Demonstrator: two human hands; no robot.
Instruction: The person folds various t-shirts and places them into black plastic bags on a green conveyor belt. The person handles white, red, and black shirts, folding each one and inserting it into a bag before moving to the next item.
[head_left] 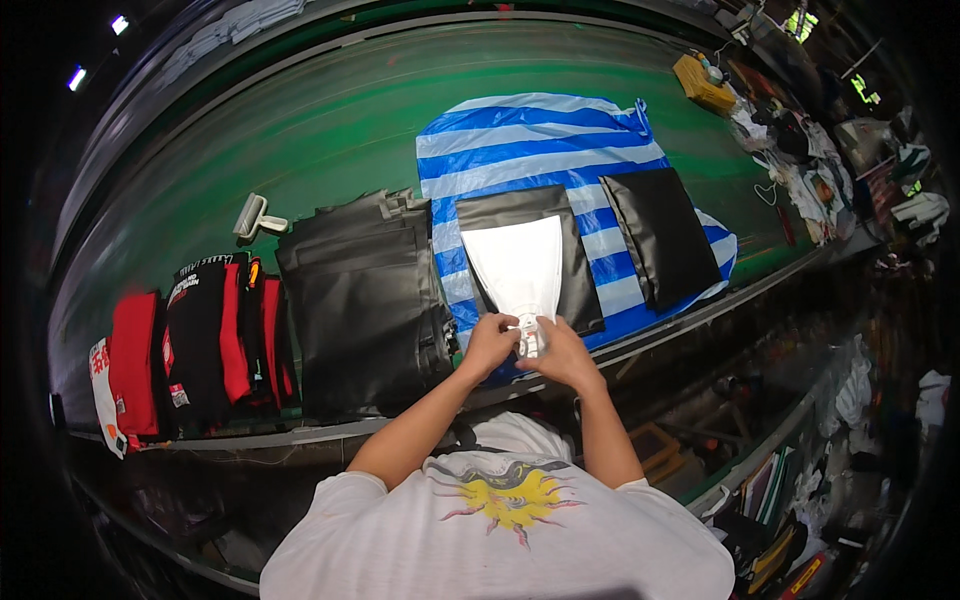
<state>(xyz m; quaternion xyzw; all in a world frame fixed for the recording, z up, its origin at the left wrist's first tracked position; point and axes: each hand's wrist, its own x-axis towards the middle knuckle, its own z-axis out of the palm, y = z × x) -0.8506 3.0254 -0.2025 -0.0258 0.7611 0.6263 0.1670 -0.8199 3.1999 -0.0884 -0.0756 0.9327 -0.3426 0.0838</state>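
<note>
A folded white garment (pixel 517 262) lies over a black plastic bag (pixel 580 270), wide at its far end and narrowing toward me. Its near end, with a small pale label or sticker, is between my two hands. My left hand (pixel 492 343) pinches the left side of that end, fingers bent. Across from it, my right hand (pixel 562 355) has its fingers closed on the right side. Both hands are at the near edge of the table. Under the black bag is a blue-and-white striped plastic sheet (pixel 540 140).
Another black bag stack (pixel 660 235) lies right on the sheet. Left are a large pile of black bags (pixel 350 310), folded red and black garments (pixel 215 330) and a white-handled roller (pixel 258 220) on the green table (pixel 350 120). A yellow box (pixel 703 85) and clutter sit far right.
</note>
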